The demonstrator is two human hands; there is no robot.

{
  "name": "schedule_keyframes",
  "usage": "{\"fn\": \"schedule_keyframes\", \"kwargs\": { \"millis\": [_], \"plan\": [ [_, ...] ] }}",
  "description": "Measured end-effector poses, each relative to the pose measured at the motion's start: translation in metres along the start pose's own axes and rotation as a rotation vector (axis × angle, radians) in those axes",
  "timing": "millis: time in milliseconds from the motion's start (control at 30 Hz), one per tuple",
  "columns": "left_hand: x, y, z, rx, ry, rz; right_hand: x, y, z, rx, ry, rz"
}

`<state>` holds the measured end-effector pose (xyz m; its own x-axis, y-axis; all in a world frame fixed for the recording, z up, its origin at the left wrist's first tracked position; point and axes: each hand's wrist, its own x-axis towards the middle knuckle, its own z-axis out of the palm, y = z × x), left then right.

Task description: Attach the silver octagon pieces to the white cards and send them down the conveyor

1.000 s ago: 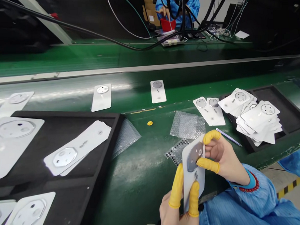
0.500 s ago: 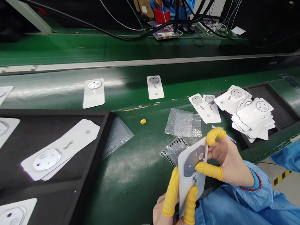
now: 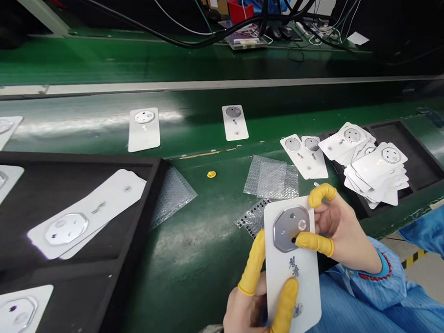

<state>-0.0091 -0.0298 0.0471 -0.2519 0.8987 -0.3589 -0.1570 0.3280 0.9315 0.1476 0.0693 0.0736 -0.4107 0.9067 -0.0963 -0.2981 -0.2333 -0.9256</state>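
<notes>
Left hand (image 3: 243, 313) pinches the white panel (image 3: 306, 295) at its lower part, thumb on the face, index along the left edge. Right hand (image 3: 345, 237) half curled on the same panel, index at the top-right edge, thumb tip on the octagon by a dark hole; can't tell how hard it's pressing. Just beyond the panel: black-dotted sheet (image 3: 245, 221), partly blocked by it, then bubble wrap (image 3: 268, 176). A pale tip (image 3: 316, 184) pokes out behind the right hand, rest hidden. Past that hand, two loose panels (image 3: 313, 163), then a messy stack (image 3: 378, 169) overlapping a black tray (image 3: 408, 141). Off left of the left hand, bigger dark tray (image 3: 131, 162) with more panels. Yellow bit (image 3: 211, 174) ahead of the left hand; two panels further out, spaced apart. Farthest: cables (image 3: 202, 42), red bin (image 3: 240, 12). Held panel: face toward the camera, tilted slightly, rounded corners, grey octagon up top, dark lettering below, small round mark lower down.
</notes>
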Motion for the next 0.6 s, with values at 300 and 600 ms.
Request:
{"fn": "schedule_keyframes", "kwargs": {
  "millis": [300,600],
  "plan": [
    [0.005,-0.006,0.001,0.023,-0.027,0.093,0.0,0.001,0.003,-0.073,0.028,-0.001],
    [-0.004,-0.01,0.007,0.065,0.039,0.174,0.002,-0.006,-0.003,-0.052,-0.103,0.054]
  ]
}}
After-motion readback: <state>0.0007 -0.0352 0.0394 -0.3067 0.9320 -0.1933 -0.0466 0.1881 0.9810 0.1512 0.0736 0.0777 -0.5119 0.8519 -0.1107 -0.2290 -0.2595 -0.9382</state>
